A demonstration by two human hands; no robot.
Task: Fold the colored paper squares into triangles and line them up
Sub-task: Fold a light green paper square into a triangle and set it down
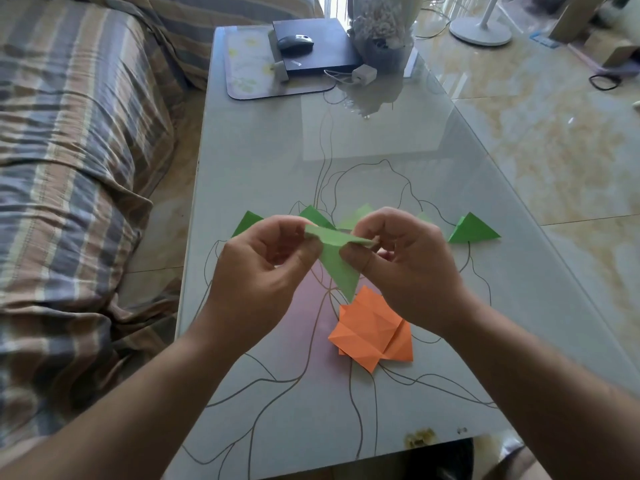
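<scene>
- Sofa (pixel 69 168): striped cover; runs along the left edge of the table, with a strip of floor showing between them.
- Glass table (pixel 398 140): grey top printed with a line-drawn flower. The middle band, between the far clutter and the paper row, is bare. The right edge borders tiled floor (pixel 554 150).
- Black box (pixel 318 46): on the far end of the table, resting on a mat (pixel 249 64). A small white mark on its near edge is too blurred to read.
- Computer mouse (pixel 295 42): on top of the black box.
- Left hand (pixel 256 271): raised above the table, fingers curled, thumb and forefinger pinching the left end of the light green paper (pixel 337 261).
- Right hand (pixel 412 268): fingers curled, pinching the right end of the same sheet. The sheet is partly folded; its point hangs downward between the hands.
- Orange paper stack (pixel 372 329): creased sheets lying on the table just below the hanging point, under the right wrist.
- Green triangles (pixel 472 230): folded pieces in a row across the table behind the hands; several are partly hidden by the hands, the rightmost stands clear.
</scene>
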